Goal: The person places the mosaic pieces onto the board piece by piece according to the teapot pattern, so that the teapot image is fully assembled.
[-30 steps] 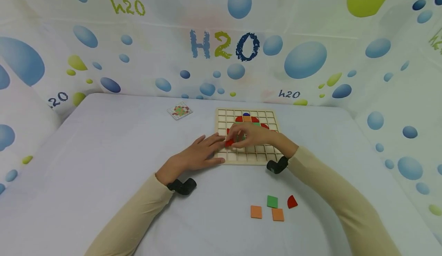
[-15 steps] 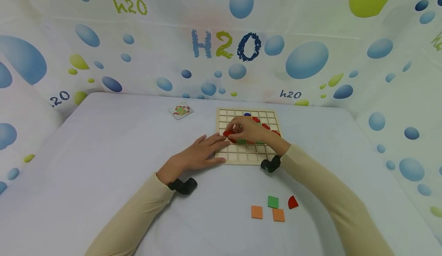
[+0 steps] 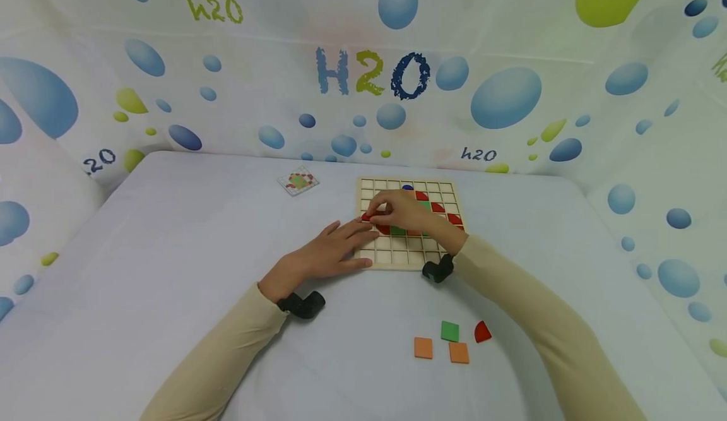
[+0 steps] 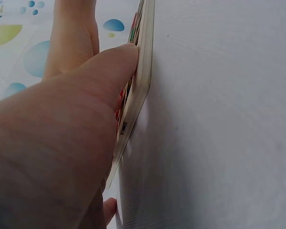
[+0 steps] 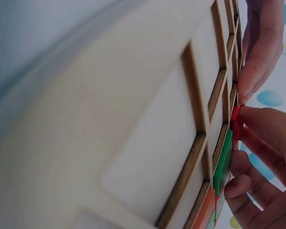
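Observation:
A wooden grid board [image 3: 399,257] lies on the white table, partly filled with coloured tiles. My left hand [image 3: 326,252] rests with its fingers spread over the board's left edge; in the left wrist view its thumb lies at the board's rim [image 4: 144,71]. My right hand [image 3: 404,211] reaches across the board and pinches a small red tile [image 3: 366,217] between thumb and fingertips at the left side, close to the left fingertips. Beneath the right hand sit a green tile [image 3: 397,230] and other red and orange ones, partly hidden.
Loose on the table in front are two orange squares [image 3: 423,348], a green square [image 3: 450,331] and a red quarter-circle [image 3: 483,331]. A small pattern card [image 3: 298,181] lies left of the board at the back. A patterned cloth [image 3: 272,80] hangs behind.
My right hand has moved left and slightly away across the board with the red tile, uncovering more tiles on the right. My left hand has stayed almost still.

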`<state>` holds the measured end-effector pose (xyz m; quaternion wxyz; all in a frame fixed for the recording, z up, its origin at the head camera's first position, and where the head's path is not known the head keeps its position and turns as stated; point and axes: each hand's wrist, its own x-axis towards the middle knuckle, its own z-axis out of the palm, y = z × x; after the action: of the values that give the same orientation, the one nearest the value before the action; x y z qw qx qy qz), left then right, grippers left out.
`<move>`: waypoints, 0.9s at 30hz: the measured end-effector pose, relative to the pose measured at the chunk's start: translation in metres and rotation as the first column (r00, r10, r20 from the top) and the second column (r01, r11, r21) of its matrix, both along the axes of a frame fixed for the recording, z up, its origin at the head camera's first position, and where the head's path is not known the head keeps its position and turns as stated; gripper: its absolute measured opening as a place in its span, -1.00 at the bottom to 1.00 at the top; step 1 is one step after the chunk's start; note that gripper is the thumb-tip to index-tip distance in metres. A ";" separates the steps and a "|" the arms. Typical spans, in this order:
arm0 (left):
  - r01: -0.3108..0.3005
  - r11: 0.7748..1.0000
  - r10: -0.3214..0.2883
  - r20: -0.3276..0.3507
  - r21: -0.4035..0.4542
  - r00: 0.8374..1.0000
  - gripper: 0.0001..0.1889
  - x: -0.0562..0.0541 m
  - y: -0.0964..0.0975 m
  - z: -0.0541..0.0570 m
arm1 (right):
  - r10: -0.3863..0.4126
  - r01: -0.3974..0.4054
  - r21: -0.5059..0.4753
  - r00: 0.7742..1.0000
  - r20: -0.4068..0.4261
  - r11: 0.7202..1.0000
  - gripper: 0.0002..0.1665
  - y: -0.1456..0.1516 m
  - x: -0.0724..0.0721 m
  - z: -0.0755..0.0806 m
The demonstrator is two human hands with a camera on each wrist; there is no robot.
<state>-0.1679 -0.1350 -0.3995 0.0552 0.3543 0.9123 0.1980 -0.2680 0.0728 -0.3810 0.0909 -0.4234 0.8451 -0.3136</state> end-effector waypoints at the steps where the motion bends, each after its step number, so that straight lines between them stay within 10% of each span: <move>1: 0.001 1.000 -0.001 0.000 0.000 1.000 -0.38 0.000 0.000 0.000 | -0.005 0.005 0.008 1.000 -0.001 1.000 -0.89 0.000 0.000 0.000; 27: -0.007 1.000 0.007 -0.005 0.000 1.000 -0.39 0.000 0.001 -0.002 | 0.029 -0.026 0.079 0.998 -0.046 0.997 -0.92 0.007 0.006 0.005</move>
<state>-0.1681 -0.1345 -0.4015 0.0523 0.3518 0.9135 0.1974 -0.2622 0.0796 -0.3760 0.0916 -0.4384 0.8527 -0.2689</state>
